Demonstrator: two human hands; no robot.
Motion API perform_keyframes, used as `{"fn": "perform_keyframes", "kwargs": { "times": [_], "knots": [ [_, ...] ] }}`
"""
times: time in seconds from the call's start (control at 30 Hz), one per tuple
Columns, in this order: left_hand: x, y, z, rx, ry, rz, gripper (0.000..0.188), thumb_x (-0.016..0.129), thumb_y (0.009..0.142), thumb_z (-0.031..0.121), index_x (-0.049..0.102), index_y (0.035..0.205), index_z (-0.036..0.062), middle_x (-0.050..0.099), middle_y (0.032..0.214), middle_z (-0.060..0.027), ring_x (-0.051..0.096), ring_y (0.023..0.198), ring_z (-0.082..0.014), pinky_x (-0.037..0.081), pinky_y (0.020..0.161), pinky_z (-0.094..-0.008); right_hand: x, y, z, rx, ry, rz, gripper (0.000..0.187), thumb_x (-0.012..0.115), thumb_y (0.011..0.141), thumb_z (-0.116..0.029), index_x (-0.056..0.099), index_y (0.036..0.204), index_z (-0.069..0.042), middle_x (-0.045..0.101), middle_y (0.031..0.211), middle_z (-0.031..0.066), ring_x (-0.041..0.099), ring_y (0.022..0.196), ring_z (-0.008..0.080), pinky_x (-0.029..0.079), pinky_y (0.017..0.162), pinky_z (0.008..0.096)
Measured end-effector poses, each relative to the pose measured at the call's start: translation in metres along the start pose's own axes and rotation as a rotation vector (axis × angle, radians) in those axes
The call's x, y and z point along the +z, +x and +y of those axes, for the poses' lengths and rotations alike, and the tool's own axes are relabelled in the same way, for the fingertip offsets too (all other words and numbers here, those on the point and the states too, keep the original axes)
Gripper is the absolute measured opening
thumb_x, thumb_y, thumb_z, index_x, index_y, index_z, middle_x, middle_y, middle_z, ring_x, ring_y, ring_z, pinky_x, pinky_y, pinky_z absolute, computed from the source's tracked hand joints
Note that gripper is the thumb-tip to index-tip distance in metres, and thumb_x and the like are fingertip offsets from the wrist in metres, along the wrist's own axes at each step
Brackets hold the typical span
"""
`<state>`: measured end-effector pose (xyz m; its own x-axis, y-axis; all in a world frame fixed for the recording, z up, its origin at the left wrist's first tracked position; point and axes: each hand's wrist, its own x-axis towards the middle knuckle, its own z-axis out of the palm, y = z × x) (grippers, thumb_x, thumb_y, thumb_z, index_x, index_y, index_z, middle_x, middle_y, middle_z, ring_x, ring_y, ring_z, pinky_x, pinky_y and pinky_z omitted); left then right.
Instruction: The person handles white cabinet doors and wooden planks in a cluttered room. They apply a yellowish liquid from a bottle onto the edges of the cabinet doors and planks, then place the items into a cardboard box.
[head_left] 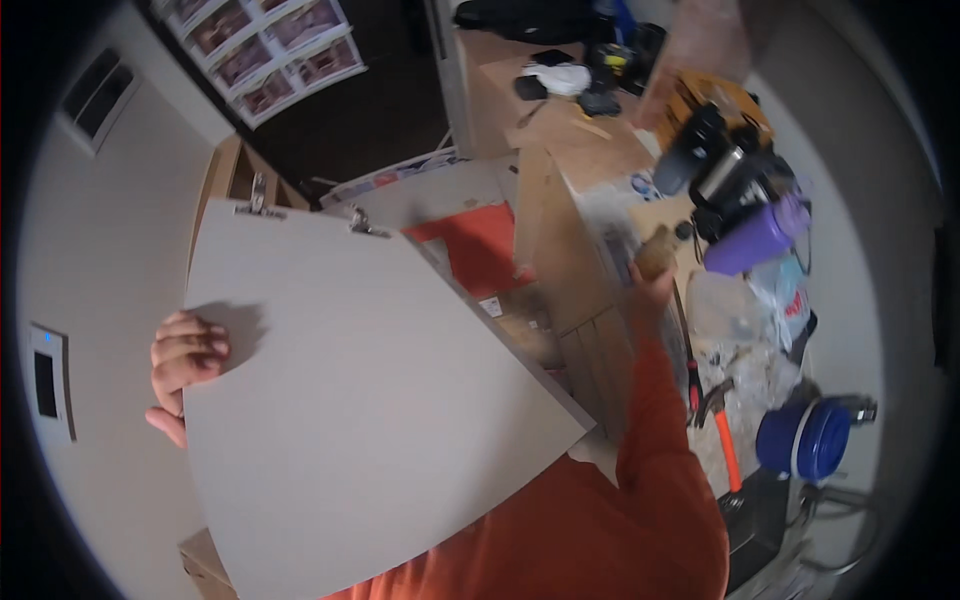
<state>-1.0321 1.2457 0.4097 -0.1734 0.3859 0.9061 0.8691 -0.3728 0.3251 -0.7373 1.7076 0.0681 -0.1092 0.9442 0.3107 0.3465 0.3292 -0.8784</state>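
Head view — hinges (260,198) were on, panel (360,410) seemed unmounted; left hand (184,362) curled fingers round 9-o'clock edge — right hand (652,287) pinched tan lump (656,252)

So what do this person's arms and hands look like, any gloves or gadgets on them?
The left hand and right hand are ungloved, with no cables visible. The right arm wears a long orange-red fabric sleeve, showing no markings. The left forearm is hidden.
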Motion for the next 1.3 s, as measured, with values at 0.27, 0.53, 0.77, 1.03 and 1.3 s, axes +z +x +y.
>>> {"fn": "perform_keyframes", "kwargs": {
  "times": [0.27, 0.53, 0.77, 1.03, 1.3],
  "knots": [
    [0.012, 0.025, -0.044, 0.08, 0.074, 0.241, 0.075, 0.001, 0.105, 0.044, 0.059, 0.073, 0.0078, 0.061, 0.066, -0.0087, 0.057, 0.064, -0.0239, 0.047, 0.075, -0.04, -0.015, -0.101, -0.128, 0.452, 0.399, -0.601, 0.049, 0.053, 0.102, -0.035, 0.051, 0.135, 0.001, 0.065, 0.118, 0.015, 0.06, 0.112, 0.0265, 0.048, 0.096, 0.0412],
    [-0.031, 0.019, -0.083, 0.106, 0.185, 0.452, 0.069, 0.014, 0.103, 0.042, 0.055, 0.06, 0.0065, 0.054, 0.056, -0.0076, 0.051, 0.051, -0.0235, 0.043, 0.062, -0.0345, 0.197, -0.111, -0.314, 0.363, 0.556, -1.585, 0.048, 0.043, 0.107, -0.042, 0.057, 0.125, -0.001, 0.066, 0.115, 0.0134, 0.062, 0.108, 0.0185, 0.05, 0.094, 0.0358],
    [-0.069, -0.027, -0.104, -0.194, 0.317, 0.891, 0.069, 0.043, 0.093, 0.045, 0.024, 0.141, -0.0004, 0.022, 0.148, -0.0187, 0.024, 0.138, -0.0288, 0.017, 0.115, -0.042, 0.315, -0.171, -0.408, 0.515, 0.564, -1.893, 0.05, 0.044, 0.106, -0.042, 0.059, 0.125, 0.002, 0.07, 0.103, 0.0073, 0.068, 0.088, 0.0158, 0.057, 0.078, 0.0313],
    [-0.086, -0.093, -0.12, -0.67, -0.072, 1.148, 0.087, 0.046, 0.09, 0.024, -0.002, 0.161, 0.0113, -0.002, 0.168, -0.0128, 0.004, 0.153, -0.0258, 0.008, 0.122, -0.037, 0.413, -0.256, -0.426, 0.655, 0.489, -2.146, 0.051, 0.048, 0.105, -0.043, 0.06, 0.123, 0.003, 0.07, 0.104, 0.0076, 0.068, 0.089, 0.0162, 0.057, 0.079, 0.0315],
    [-0.112, -0.101, -0.141, -0.753, 0.088, 1.435, 0.084, 0.045, 0.091, 0.019, 0.0, 0.161, 0.0096, 0.014, 0.166, -0.0107, 0.022, 0.148, -0.022, 0.021, 0.118, -0.0333, 0.546, -0.294, -0.386, 0.618, 0.228, -2.481, 0.051, 0.051, 0.104, -0.043, 0.061, 0.123, 0.003, 0.07, 0.106, 0.0082, 0.068, 0.091, 0.0165, 0.057, 0.08, 0.0316]
  ]
}}
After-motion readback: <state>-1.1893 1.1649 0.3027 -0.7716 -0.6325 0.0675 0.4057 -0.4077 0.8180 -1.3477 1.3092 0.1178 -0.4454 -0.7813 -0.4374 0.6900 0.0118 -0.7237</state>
